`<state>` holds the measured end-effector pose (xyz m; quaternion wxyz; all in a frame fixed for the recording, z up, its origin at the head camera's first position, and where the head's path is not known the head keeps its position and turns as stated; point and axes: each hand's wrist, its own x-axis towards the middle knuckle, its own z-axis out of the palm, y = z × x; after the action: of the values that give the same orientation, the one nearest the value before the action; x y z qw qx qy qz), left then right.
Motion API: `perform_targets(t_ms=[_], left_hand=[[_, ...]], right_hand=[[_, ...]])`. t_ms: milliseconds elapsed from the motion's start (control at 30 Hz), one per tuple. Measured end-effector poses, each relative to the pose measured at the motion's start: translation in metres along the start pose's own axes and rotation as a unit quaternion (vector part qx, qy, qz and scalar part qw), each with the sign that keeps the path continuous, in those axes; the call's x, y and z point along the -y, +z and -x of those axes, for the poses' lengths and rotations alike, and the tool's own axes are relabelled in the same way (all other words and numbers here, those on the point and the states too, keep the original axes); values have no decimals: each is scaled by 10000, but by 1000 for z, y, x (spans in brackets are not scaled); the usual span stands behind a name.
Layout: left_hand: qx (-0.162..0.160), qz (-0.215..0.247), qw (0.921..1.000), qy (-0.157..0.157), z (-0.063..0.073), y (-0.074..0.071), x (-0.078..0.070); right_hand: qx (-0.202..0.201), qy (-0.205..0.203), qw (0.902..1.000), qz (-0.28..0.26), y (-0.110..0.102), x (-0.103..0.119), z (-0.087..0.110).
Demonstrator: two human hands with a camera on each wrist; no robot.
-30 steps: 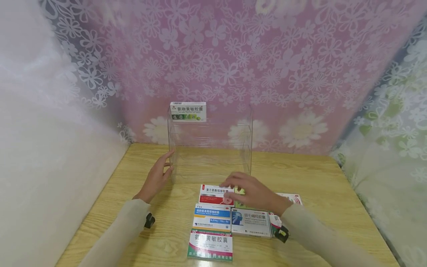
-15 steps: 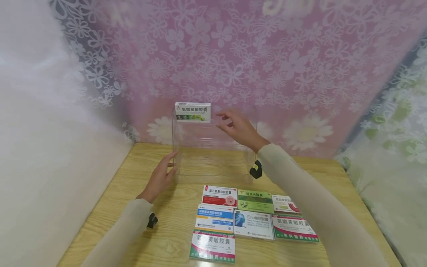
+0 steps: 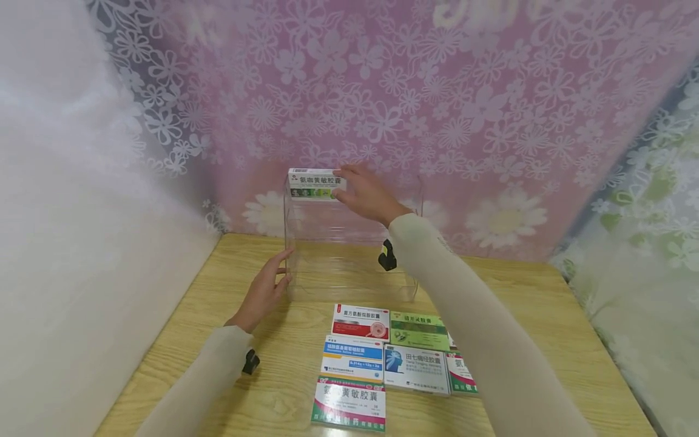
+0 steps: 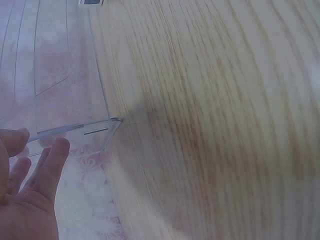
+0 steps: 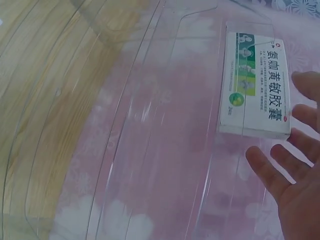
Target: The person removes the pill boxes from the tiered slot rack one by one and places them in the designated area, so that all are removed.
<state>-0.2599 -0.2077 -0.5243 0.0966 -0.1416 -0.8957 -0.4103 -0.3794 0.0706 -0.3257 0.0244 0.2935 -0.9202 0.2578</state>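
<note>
A clear plastic tiered rack [image 3: 349, 276] stands on the table in front of the wall. In its top tier, at the left end, a white and green medicine box [image 3: 311, 182] stands upright. My right hand [image 3: 368, 194] is at that box's right end, thumb and fingers spread. In the right wrist view its fingertips lie close beside the medicine box [image 5: 257, 85]; whether they touch is unclear. My left hand [image 3: 262, 294] rests its extended fingers against the rack's left side, low down. The left wrist view shows the fingers [image 4: 55, 160] at the clear panel's edge.
Several medicine boxes lie flat before the rack: a red and white one [image 3: 360, 321], a green one [image 3: 419, 331], a blue and white one [image 3: 354, 358], a grey-white one [image 3: 416, 370] and a pink-green one [image 3: 349, 403]. A flowered curtain [image 3: 349, 91] hangs behind.
My right hand has risen from above the flat boxes to the rack's top tier, then moved left to the upright medicine box. The left hand stays at the rack's side.
</note>
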Motion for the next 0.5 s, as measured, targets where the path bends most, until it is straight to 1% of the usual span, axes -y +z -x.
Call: perform_targets(t_ms=[100, 200, 300, 400, 500], left_hand=[[-16, 28, 10000, 57, 1, 1, 1], [-4, 43, 9999, 122, 1, 2, 2], [17, -1, 10000, 94, 0, 4, 4], [5, 4, 10000, 44, 0, 3, 5], [-13, 39, 10000, 43, 0, 2, 5]], right_hand=[[-188, 38, 9998, -61, 4, 4, -1], [-505, 108, 9985, -156, 8, 6, -1], [-853, 110, 9963, -79, 12, 8, -2], [-1307, -15, 9914, 94, 14, 11, -4], [-1742, -111, 9846, 18, 10, 16, -3]])
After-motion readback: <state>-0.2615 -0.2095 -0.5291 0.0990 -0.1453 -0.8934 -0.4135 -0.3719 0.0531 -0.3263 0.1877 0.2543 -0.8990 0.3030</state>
